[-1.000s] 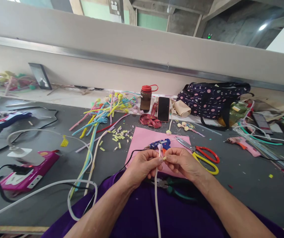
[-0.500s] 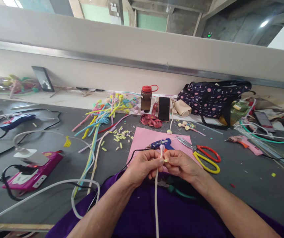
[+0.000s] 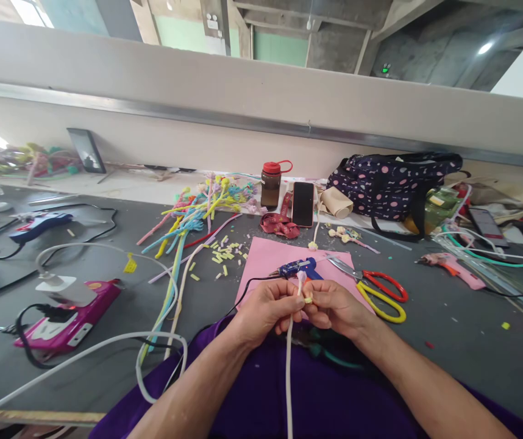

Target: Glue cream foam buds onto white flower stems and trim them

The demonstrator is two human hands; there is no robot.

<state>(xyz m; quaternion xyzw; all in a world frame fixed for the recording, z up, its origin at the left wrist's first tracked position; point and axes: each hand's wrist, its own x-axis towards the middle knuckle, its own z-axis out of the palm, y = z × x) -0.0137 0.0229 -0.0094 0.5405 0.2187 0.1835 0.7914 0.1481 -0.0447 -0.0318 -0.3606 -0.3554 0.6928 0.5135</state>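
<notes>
My left hand (image 3: 276,306) pinches a long white cord-like stem (image 3: 289,378) just below its pale lilac tip (image 3: 302,277). The stem hangs down over my purple clothing. Close against it, my right hand (image 3: 330,303) is closed on a small pale yellow piece (image 3: 308,300), held at the side of the stem. Whether the piece touches the stem, I cannot tell. Behind my hands a blue glue gun (image 3: 295,267) lies on a pink sheet (image 3: 261,256). Scissors (image 3: 383,296) with one red and one yellow handle lie partly on the sheet.
Short yellow pieces (image 3: 225,251) are scattered left of the sheet, near bundled coloured stems (image 3: 197,213). Further back stand a bottle (image 3: 270,189) and a phone (image 3: 302,204). A magenta power strip (image 3: 69,323) with cables lies left; a pink glue gun (image 3: 456,268) lies right.
The whole view has shifted slightly, so things appear a little lower and further right. Both hands keep their hold on the stem and the yellow piece.
</notes>
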